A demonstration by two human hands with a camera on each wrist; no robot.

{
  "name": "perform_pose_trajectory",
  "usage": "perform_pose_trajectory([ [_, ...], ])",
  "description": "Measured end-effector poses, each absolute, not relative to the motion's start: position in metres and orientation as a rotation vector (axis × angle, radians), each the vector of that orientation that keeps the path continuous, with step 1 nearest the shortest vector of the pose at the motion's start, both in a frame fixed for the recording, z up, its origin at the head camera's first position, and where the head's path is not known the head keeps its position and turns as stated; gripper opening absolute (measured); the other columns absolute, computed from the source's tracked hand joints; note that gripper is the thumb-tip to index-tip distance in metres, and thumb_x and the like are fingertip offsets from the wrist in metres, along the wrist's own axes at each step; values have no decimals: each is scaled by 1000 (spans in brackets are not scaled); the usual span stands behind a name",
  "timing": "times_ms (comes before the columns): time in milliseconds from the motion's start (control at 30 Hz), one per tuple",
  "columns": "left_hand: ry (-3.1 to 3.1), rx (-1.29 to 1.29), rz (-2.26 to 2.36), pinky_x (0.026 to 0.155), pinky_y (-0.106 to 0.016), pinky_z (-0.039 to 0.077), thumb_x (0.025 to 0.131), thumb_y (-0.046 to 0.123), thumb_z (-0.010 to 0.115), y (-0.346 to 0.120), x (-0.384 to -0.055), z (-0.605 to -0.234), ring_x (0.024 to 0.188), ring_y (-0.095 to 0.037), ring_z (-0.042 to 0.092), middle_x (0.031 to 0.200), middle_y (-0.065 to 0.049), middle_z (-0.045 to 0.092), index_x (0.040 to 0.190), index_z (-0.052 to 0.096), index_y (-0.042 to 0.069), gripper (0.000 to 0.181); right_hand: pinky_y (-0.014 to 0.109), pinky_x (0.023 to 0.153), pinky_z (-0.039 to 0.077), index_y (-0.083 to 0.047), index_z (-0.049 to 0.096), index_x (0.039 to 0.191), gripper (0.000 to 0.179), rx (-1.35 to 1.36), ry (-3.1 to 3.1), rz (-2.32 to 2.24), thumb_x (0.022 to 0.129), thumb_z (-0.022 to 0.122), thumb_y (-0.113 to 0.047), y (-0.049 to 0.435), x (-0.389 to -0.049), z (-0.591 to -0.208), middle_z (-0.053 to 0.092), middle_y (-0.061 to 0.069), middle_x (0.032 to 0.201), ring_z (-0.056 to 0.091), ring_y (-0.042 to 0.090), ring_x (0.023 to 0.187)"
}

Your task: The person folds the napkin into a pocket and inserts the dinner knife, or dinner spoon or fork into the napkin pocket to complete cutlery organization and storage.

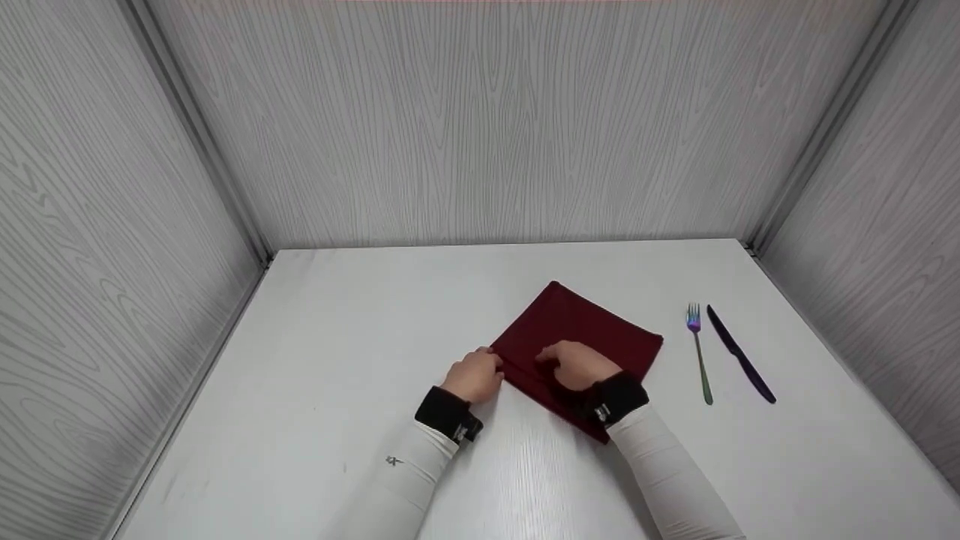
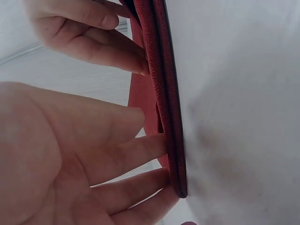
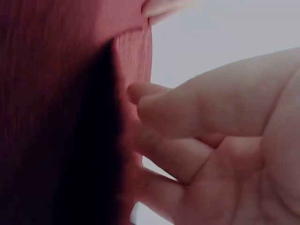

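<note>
A dark red cloth napkin [image 1: 574, 311] lies folded and turned cornerwise on the white table. My left hand [image 1: 474, 376] is at its left corner; in the left wrist view the fingertips [image 2: 157, 146] touch the layered folded edge, with the thumb apart from it. Over the middle of the cloth, my right hand [image 1: 583, 365] reaches with its fingers pointing left. The right wrist view shows those fingers [image 3: 161, 147] against the cloth beside a dark shadowed fold, partly blurred. Neither hand visibly pinches the fabric.
A shiny multicoloured fork [image 1: 698, 349] lies right of the napkin, and a dark knife [image 1: 739, 352] lies slanted beyond it. Pale wood-grain panels [image 1: 480, 127] stand at the back and both sides of the white table [image 1: 315, 375].
</note>
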State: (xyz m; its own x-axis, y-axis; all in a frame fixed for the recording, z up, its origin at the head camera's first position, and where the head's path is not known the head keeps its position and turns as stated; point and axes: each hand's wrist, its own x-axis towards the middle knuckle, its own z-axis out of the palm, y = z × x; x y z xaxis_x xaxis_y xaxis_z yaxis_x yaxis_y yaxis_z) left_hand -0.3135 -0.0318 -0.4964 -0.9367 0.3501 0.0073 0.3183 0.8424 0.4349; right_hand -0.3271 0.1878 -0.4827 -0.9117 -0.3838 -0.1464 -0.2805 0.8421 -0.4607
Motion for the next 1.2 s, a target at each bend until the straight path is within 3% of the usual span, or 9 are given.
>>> perform_pose_trajectory([
  [233,2941,503,732,101,-57,54,104,10,62,-32,-313,-499,131,-42,59,143,-26,59,147,56,1,44,50,124,36,-5,61,147,53,-597,2734,-654,97,46,6,172,-324,-484,52,17,159,44,35,151],
  [367,2960,516,670,101,-57,54,104,9,60,-31,-314,-499,132,-42,58,146,-25,57,142,63,0,39,51,117,44,-2,65,141,41,-628,2761,-793,101,57,-2,178,-319,-469,60,17,151,54,35,143],
  [500,2957,509,647,101,-57,54,104,8,58,-30,-315,-501,133,-42,58,148,-24,57,137,66,-3,35,49,103,55,-2,74,126,28,-555,2832,-911,99,70,-6,192,-308,-456,74,13,125,69,30,118],
  [567,2954,509,651,101,-57,54,104,8,58,-30,-314,-500,132,-42,58,148,-24,57,136,66,-3,35,47,97,57,-3,77,119,23,-522,2847,-892,96,74,-7,197,-303,-461,77,11,114,71,27,109],
  [700,2947,513,655,100,-55,56,104,7,57,-31,-312,-497,132,-42,58,146,-24,58,135,66,-4,35,46,95,58,-1,78,112,22,-573,2872,-727,91,80,-7,203,-297,-482,76,11,109,70,29,107],
  [833,2906,499,749,105,-53,53,105,5,53,-33,-316,-498,135,-41,57,146,-26,58,144,57,-7,41,45,87,60,2,76,106,18,-687,2910,-647,89,78,1,205,-298,-497,74,13,103,70,30,99],
  [1033,2878,458,867,110,-51,50,102,-3,49,-36,-319,-501,134,-43,58,144,-30,58,153,42,-10,52,38,73,58,0,75,100,12,-685,2891,-668,88,78,2,200,-296,-501,72,7,91,65,18,79],
  [1200,2893,456,871,109,-52,50,101,-3,49,-37,-318,-499,132,-44,59,143,-31,58,153,41,-11,53,41,74,60,-1,73,92,12,-708,2913,-650,84,75,7,195,-296,-501,74,9,90,70,24,83],
])
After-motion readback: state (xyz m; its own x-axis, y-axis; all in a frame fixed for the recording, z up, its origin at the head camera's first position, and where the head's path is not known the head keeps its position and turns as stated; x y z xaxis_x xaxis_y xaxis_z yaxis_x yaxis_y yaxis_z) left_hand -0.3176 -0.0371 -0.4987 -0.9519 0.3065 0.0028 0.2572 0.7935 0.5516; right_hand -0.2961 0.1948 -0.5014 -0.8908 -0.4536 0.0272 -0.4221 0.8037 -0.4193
